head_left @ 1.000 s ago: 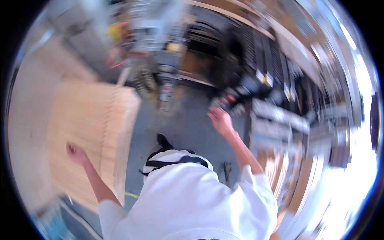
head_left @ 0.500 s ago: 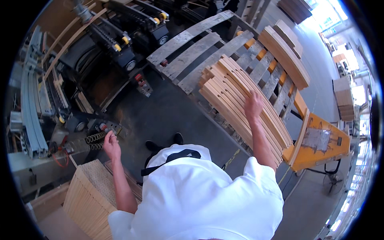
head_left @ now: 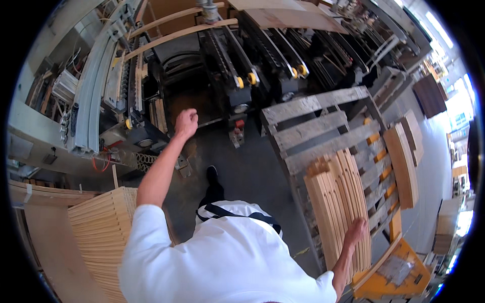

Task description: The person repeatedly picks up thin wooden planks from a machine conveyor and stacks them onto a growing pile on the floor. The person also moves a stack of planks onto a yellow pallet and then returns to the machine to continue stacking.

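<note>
Left hand (head_left: 187,124) farther forward, right hand (head_left: 357,230) over slats (head_left: 328,212)

1. A yellow metal pallet truck (head_left: 411,260) stood near the right grip (head_left: 357,230).
2. A dark-brown boxy stack (head_left: 429,97) stood well beyond it.
3. Long pale-grey metal rails (head_left: 89,113) ran left of the left grip (head_left: 187,123).
4. A flat light-brown sheet (head_left: 295,21) lay beyond both.

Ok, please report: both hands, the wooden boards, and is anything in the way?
Left hand raised, nothing visible in it. Right hand at wooden boards, contact unclear. Boards side by side on pallet. Nothing seen blocking them.
</note>
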